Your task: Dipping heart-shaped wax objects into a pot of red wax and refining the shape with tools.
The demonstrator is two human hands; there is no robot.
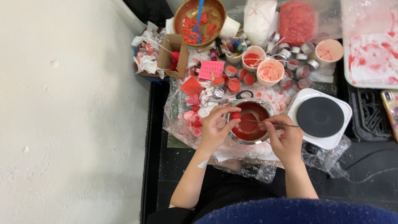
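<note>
a: where does the work stand?

b: the person's left hand (pixel 213 126) pinches a small red wax piece (pixel 235 115) between fingertips, right at the near rim of the metal bowl (pixel 250 123), which holds red melted wax. the right hand (pixel 283 139) is clenched around a thin metal rod (pixel 271 123) whose tip reaches over the liquid toward the piece.

a: so the piece is still being worked?

b: it looks so. it sits at the bowl's edge, touching or nearly touching the rod; the contact itself is too small to tell.

a: anything that looks finished?

b: several small tins (pixel 234 85) filled with red wax sit just beyond the bowl, and a few pink moulded pieces (pixel 195 124) lie to the left of the left hand on the plastic sheet (pixel 257 170). those read as earlier output, as a judgement.

a: and what seems left?

b: a cluster of empty metal cups (pixel 298 56) stands near the paper cups (pixel 270 71), and a bag of red wax chips (pixel 297 21) looks full. the hot plate (pixel 320 117) to the right carries nothing. so a fair share appears undone.
</note>
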